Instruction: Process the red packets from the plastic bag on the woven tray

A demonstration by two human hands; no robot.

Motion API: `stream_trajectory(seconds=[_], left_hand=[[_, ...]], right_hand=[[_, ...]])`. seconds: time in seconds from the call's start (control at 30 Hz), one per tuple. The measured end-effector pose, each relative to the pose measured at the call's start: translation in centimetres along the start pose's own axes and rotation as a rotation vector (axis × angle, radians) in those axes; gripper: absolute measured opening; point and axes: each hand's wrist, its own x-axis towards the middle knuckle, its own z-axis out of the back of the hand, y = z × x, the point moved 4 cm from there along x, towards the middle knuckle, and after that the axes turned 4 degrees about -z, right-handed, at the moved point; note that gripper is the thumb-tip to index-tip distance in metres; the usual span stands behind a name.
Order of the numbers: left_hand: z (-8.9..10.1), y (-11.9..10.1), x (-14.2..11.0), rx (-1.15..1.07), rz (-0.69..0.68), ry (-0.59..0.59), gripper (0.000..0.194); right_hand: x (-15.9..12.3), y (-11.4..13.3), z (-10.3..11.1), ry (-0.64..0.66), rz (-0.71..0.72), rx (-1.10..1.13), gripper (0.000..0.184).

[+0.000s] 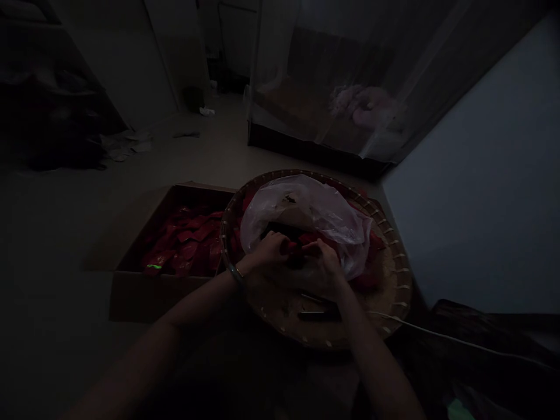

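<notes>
In dim light, my left hand and my right hand meet at the mouth of a clear plastic bag. Between their curled fingers is a small red pouch, gripped from both sides. The bag lies open on a round woven bamboo tray, and something dark shows inside it. More red pouches lie around and under the bag. A dark, flat object like a phone rests on the tray near my right forearm. Shadow hides the fingertips' exact hold.
Left of the tray stands an open cardboard box filled with red pouches. A white cord runs from the tray to the right. Behind is a bed under a net; a pale wall rises on the right.
</notes>
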Motion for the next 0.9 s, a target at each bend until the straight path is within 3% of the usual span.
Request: stream_trajectory(seconds=[0.07,0.17,0.3,0.37,0.47,0.57,0.77,0.9], left_hand=[[0.0,1.3,0.0,-0.035,0.089,-0.044,0.040],[0.2,2.4,0.0,-0.060,0.152,-0.100,0.044],[0.5,2.9,-0.2,-0.048,0.185,-0.182,0.052],[0.5,3.0,-0.3,-0.053,0.195,-0.222,0.054],[0.4,3.3,-0.3,-0.079,0.212,-0.290,0.053],[0.7,3.7,-0.3,-0.130,0.230,-0.377,0.051],[1.4,4.0,-0.4,-0.242,0.276,-0.498,0.049],[1.3,3.7,-0.4,-0.269,0.288,-0.454,0.050]], right_hand=[[0.6,-0.1,0.0,-0.080,0.059,-0.163,0.044],[1.6,-0.6,-0.6,-0.101,0.121,-0.354,0.025],[3.1,-0.2,-0.9,-0.160,0.259,-0.638,0.052],[4.1,0.4,-1.4,-0.104,0.307,-0.753,0.060],[5.8,1.3,-2.7,-0.004,0.323,-0.868,0.063],[6.8,1.9,-4.0,-0.017,0.306,-0.977,0.055],[5.9,2.0,-4.6,0.046,0.359,-0.978,0.028],[4.9,1.9,-3.8,0.073,0.385,-0.901,0.043]])
